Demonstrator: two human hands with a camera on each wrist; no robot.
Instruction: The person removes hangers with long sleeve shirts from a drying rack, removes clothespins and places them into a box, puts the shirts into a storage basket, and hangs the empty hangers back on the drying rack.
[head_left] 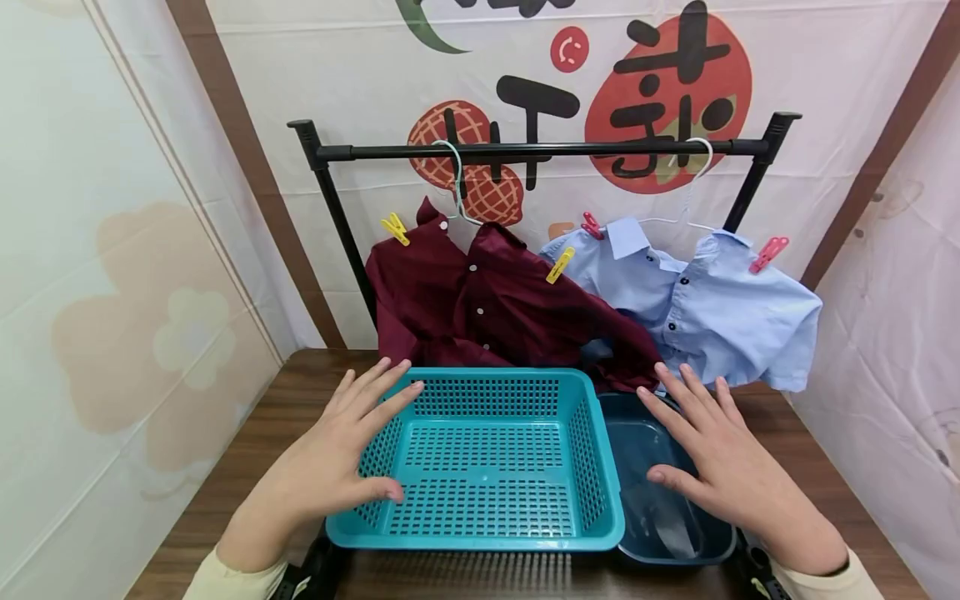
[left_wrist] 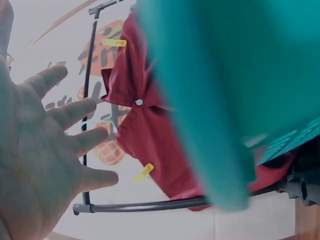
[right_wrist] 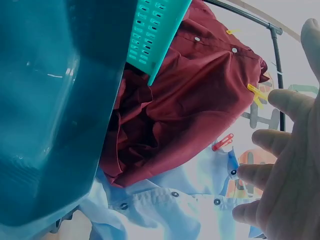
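My left hand [head_left: 330,458], fingers spread, hovers over the left edge of a teal perforated basket [head_left: 483,450], holding nothing. Over the right side of a dark blue bin [head_left: 652,492], my right hand [head_left: 727,467] is spread the same way. Behind them a maroon shirt [head_left: 495,292] hangs on a pale green hanger with two yellow clips [head_left: 395,228]; one sleeve drapes to the right. A light blue shirt [head_left: 735,308] hangs beside it on a white hanger with pink-red clips [head_left: 768,254]. The left wrist view shows the left hand [left_wrist: 55,135] apart from the basket [left_wrist: 200,100].
A black rack [head_left: 555,150] stands at the back of the brown wooden table [head_left: 247,450], its bar holding both hangers. Printed cloth [head_left: 352,67] forms the back and side walls. The basket overlaps the bin's left side.
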